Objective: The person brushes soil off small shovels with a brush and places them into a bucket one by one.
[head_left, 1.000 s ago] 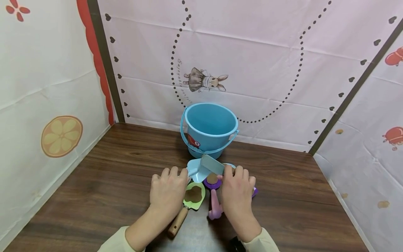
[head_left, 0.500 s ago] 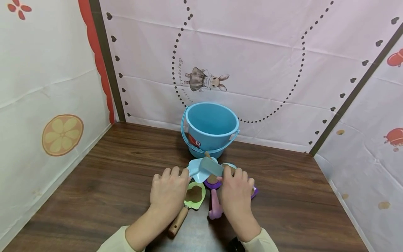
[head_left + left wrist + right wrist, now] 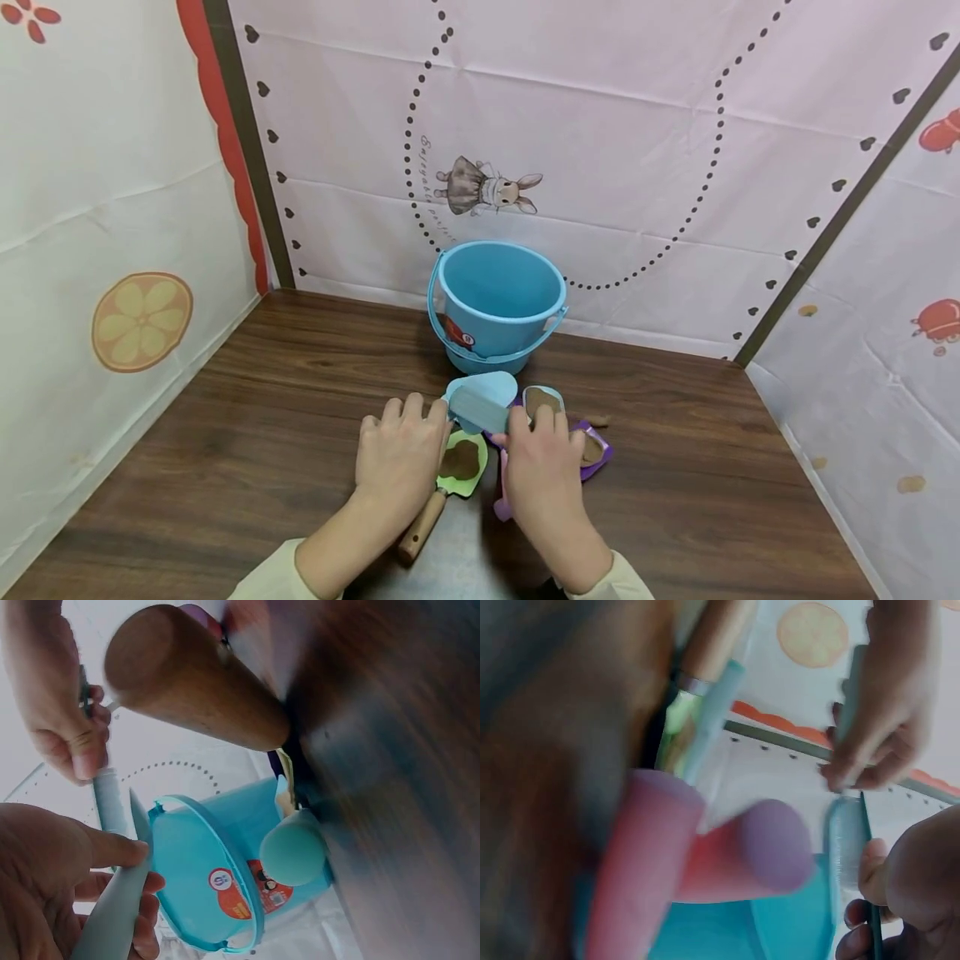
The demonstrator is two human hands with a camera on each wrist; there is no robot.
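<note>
In the head view my left hand (image 3: pixel 400 454) grips the handle of a light blue toy shovel (image 3: pixel 491 383), its scoop pointing toward the bucket. My right hand (image 3: pixel 543 467) pinches a flat grey-blue scraper (image 3: pixel 480 410), slightly blurred, which overlaps the scoop. The left wrist view shows the shovel's pale handle (image 3: pixel 116 915) inside the left hand. Seen from the right wrist, the scraper (image 3: pixel 875 930) is a thin dark edge between fingers and thumb. Close to the left hand lies a green shovel (image 3: pixel 480 454) with a wooden handle and a brown lump in it.
A blue bucket (image 3: pixel 491 337) stands behind the hands. Around the right hand lie a pink handle (image 3: pixel 503 505), a purple shovel (image 3: pixel 602 463) and a light blue mould (image 3: pixel 556 393), the last two with brown filling. A small brown piece (image 3: pixel 597 421) rests on the table.
My right hand has moved left with the scraper, farther across the shovel. The brown bit at the scraper's top edge is gone from there; a brown piece now shows right of that hand.
</note>
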